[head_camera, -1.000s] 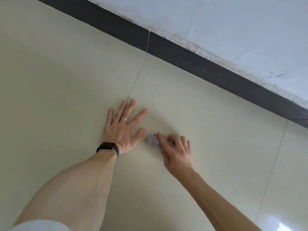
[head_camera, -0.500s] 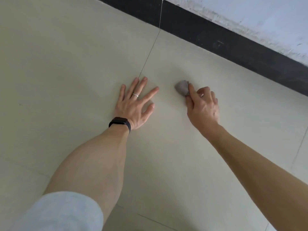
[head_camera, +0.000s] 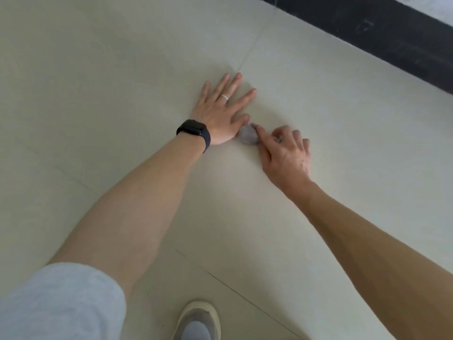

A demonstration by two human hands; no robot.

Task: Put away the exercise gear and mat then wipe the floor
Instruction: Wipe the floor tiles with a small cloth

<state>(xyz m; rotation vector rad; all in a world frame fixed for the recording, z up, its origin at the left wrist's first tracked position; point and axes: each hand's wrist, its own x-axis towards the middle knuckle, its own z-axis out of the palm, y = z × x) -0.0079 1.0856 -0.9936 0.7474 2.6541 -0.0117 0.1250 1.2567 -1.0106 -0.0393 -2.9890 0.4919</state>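
My left hand point(head_camera: 221, 111) lies flat on the cream tiled floor point(head_camera: 98, 82), fingers spread, holding nothing; it wears a ring and a black wristband. My right hand point(head_camera: 284, 153) presses a small grey wad of cloth point(head_camera: 248, 135) onto the floor, fingers curled over it. The cloth sits right beside the base of my left thumb, touching or nearly touching it. Most of the cloth is hidden under my right fingers. No exercise gear or mat is in view.
A black skirting strip point(head_camera: 392, 35) runs along the wall at the upper right. My foot in a pale slipper point(head_camera: 198, 320) stands on the floor at the bottom middle. Thin tile joints cross the floor.
My right hand has slid the cloth back left and toward me, from near the skirting to beside my left thumb. My left hand stays planted. The view has tilted down, showing my foot.
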